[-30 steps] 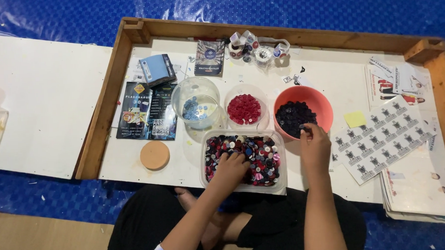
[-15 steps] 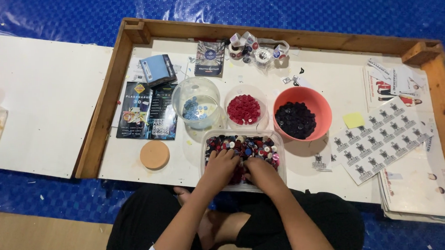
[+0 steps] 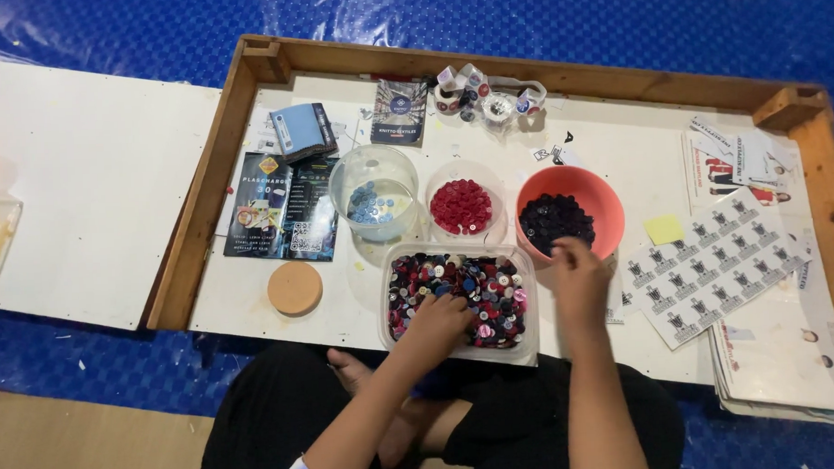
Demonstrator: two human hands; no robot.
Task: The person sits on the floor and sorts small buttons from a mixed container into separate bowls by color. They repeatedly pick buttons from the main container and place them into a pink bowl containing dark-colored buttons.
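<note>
"Two hands at work — where's each?"

"Left hand is down in the clear tub of mixed buttons, fingers curled among them; whether it has pinched one, I cannot tell."

"And the right hand?"

"At the near rim of the orange bowl of dark buttons, fingers bunched; any button between them is hidden."

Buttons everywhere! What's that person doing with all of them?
A person sits at a wooden tray. Their left hand digs in a clear tub of mixed buttons. Their right hand reaches over the orange bowl of dark buttons. Beside it sit a clear bowl of red buttons and a clear bowl of blue buttons.
</note>
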